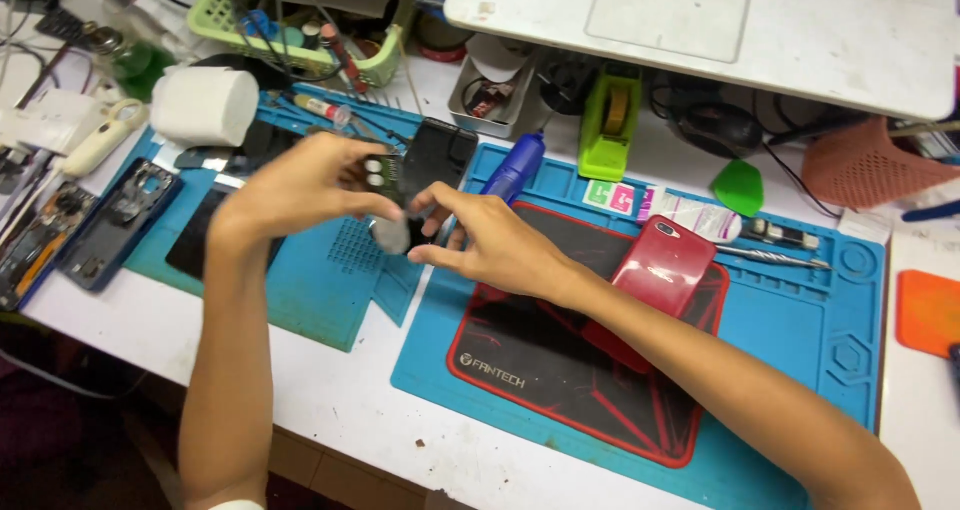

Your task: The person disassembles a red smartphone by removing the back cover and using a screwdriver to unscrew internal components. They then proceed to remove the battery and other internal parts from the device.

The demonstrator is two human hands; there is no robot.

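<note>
My left hand holds a small dark phone part with two round camera lenses, raised above the blue work mat. My right hand meets it from the right, fingertips pinching the lower end of the same part near a small grey piece. Both hands are blurred by motion. A red phone lies face down on the black and red pad, just right of my right forearm.
An opened dark blue phone frame and a black screen lie at left. A white tape roll, blue tool, green tape dispenser, tweezers, green pick and white laptop crowd the back.
</note>
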